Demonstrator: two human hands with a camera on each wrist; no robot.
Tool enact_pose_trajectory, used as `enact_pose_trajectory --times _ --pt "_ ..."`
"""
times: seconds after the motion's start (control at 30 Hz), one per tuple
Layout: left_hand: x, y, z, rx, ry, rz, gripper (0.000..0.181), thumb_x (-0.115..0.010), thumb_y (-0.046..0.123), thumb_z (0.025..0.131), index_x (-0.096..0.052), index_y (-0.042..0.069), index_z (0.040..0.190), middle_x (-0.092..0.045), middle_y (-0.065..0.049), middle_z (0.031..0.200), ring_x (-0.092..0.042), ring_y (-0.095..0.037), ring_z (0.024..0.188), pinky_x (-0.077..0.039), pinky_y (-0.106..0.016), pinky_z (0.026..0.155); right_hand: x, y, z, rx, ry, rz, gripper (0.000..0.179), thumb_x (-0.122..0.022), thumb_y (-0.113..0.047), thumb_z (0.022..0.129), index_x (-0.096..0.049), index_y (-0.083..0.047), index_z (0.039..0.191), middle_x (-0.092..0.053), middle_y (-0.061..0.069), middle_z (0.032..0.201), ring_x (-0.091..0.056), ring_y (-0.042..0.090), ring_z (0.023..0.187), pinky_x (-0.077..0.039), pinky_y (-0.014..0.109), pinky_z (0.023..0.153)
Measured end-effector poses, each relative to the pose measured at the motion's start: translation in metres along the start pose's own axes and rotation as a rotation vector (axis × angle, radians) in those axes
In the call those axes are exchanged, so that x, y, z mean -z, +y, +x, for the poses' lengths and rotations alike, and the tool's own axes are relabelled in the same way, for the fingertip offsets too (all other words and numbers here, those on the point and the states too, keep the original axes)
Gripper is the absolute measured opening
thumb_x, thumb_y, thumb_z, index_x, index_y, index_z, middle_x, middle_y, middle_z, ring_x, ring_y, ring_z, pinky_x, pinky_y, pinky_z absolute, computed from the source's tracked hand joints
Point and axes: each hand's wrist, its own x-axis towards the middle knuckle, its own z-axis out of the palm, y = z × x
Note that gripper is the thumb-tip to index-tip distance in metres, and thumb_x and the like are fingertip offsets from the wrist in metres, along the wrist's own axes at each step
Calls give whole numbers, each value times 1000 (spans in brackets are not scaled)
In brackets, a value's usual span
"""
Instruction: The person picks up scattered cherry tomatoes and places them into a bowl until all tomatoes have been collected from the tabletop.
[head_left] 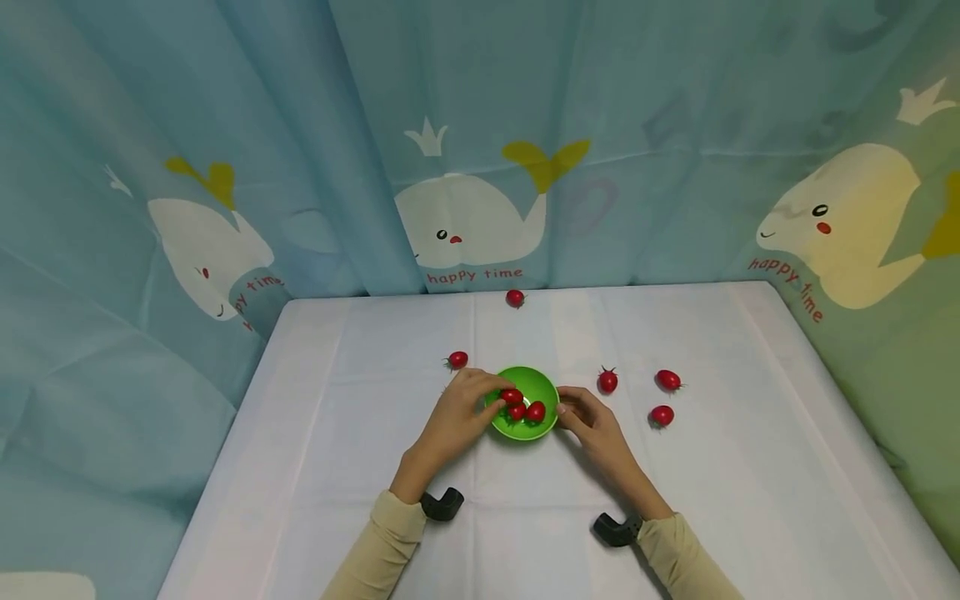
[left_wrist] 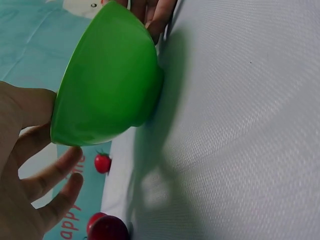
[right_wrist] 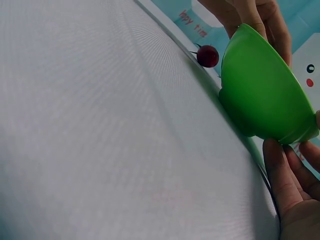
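Clamped between thumb and forefinger of the left hand is one cherry tomato, held inside the green bowl at its left side; in the left wrist view, other fingers spread apart outside the wall. The right hand grips the bowl's right rim between thumb and fingers. The bowl sits upright, mouth up, near the middle of the white tablecloth. Two further cherry tomatoes lie in its bottom, toward the near side; green interior shows along the far side. Five tomatoes lie outside: a rear tomato at the table's far edge; a left tomato just beyond the left knuckles; an inner tomato near the right hand; and an outer pair, well short of the right edge. Broad cloth extends from each forearm toward the side edges. Beyond the far edge hangs a whale-print curtain.
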Motion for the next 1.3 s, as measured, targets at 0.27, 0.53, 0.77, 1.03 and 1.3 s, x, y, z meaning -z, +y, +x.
enact_pose_trajectory --times 0.27,0.53,0.77,1.03,1.3 --pt "0 0 -1 22 -19 -22 26 -72 17 100 -76 19 125 -76 1 122 -61 -20 119 -55 -42 103 0 2 1 -26 -3 -6 38 -60 -17 107 -57 2 140 -70 28 125 -68 -2 104 -55 13 92" --pt "-2 1 -1 22 -36 -13 28 -71 16 100 -75 17 128 -76 0 123 -61 -20 120 -55 -43 103 0 3 -1 -29 2 2 39 -60 -17 107 -57 2 140 -70 29 125 -68 -2 104 -56 14 92" --pt "-4 3 1 -2 -43 -2 30 -69 16 102 -74 17 131 -76 1 123 -62 -21 118 -56 -41 100 2 0 -1 -11 8 -2 38 -60 -16 107 -57 2 140 -70 29 124 -68 -2 103 -55 14 91" --pt "0 1 -1 16 -23 11 24 -69 13 101 -77 18 123 -76 3 122 -61 -18 119 -54 -41 103 1 -2 -1 -28 -8 -10 39 -60 -17 107 -56 1 141 -70 27 123 -68 -2 104 -55 13 92" --pt "8 0 -1 22 30 -64 24 -67 10 101 -77 19 121 -75 5 121 -62 -16 120 -55 -42 104 0 -2 -1 -30 1 -7 39 -60 -18 107 -57 1 141 -70 28 124 -69 -1 104 -55 13 92"
